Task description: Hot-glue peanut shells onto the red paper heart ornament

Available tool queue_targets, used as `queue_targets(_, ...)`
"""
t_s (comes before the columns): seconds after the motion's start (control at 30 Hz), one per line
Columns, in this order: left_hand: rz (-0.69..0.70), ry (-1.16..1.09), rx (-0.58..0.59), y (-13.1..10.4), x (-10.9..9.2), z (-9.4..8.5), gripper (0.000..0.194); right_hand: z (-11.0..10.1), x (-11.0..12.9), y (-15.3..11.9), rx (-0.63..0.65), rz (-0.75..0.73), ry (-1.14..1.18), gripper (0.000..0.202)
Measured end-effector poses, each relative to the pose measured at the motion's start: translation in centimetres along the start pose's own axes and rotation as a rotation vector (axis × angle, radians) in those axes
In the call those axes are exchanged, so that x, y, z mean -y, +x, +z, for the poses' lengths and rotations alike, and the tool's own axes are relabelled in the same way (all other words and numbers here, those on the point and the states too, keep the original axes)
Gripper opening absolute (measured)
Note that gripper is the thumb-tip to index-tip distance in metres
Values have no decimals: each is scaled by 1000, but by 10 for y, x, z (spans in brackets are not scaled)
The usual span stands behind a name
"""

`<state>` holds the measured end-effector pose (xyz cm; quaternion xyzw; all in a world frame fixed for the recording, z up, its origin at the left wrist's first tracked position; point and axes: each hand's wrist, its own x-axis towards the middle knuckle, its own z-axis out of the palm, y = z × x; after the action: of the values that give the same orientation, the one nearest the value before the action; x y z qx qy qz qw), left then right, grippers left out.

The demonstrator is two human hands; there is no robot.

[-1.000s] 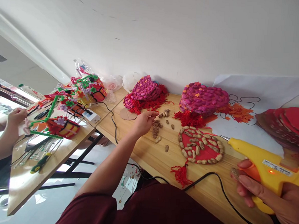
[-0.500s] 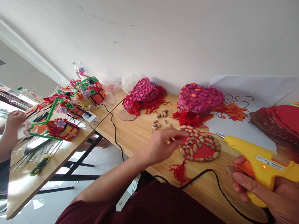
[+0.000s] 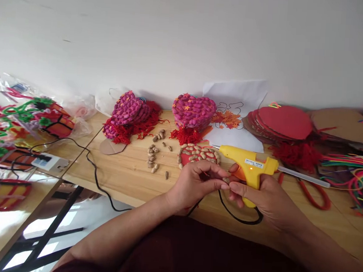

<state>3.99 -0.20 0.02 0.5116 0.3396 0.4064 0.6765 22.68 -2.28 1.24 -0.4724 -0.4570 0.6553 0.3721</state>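
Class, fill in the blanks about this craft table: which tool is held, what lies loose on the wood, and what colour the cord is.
The right hand holds a yellow ____ gun.
Loose ____ lie on the wooden table beyond the left hand.
The gun's cord is ____.

Missing words: glue; peanuts; black

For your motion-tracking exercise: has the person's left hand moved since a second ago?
Yes. The left hand left the loose peanuts, crossed in front of the peanut-covered red heart, and now meets the right hand.
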Motion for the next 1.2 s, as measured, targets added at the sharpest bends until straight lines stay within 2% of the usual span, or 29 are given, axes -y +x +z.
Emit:
queue_targets(0.17, -34, -56, -35, 2, 0, 1, 25, 3, 3, -3, -27, -19, 44, 14)
queue_targets(0.43, -225, -243, -102, 1, 1, 2, 28, 6, 4, -2, -137, -59, 64, 25)
queue_targets(0.6, -357, -414, -73, 0, 5, 3, 26, 9, 7, -4, -243, -115, 9, 28)
queue_targets(0.83, -403, -378, -14, -1, 4, 7, 28, 4, 0, -4, -313, -177, -98, 23)
queue_targets(0.93, -419, -376, -13, -1, 4, 10, 30, 5, 3, -5, -283, -214, -143, 17)
queue_targets(1.03, -445, -386, -16, 1, 5, 14, 30, 5, 3, -5, -227, -233, -155, 20)
queue_targets(1.2, -444, -441, -94, 3, 7, 20, 35, 2, 0, -5, -258, -220, -186, 23)
